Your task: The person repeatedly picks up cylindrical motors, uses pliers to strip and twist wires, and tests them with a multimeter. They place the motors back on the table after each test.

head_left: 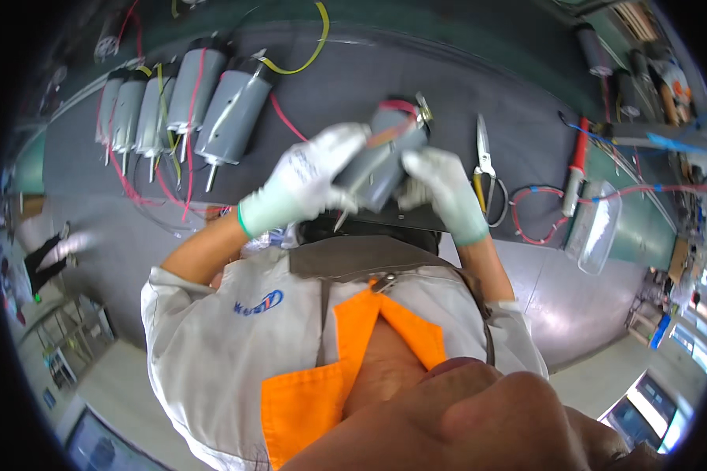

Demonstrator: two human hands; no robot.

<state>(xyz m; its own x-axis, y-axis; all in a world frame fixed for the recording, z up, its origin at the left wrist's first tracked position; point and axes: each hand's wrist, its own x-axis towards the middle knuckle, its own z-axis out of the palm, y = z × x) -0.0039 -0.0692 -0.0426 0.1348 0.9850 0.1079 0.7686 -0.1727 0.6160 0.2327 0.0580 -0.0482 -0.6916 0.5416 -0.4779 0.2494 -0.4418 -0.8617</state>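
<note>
Apparently, the step in hand is turning or checking a grey motor, which both hands hold tilted above the near edge of the counter, its shaft slanting toward the person; the fingers of the left hand pinch its left side and those of the right hand pinch its right, though blur hides how firmly. The next move seems to call for an even two-handed hold, with the red lead kept free and the scissors left untouched at the right.
</note>
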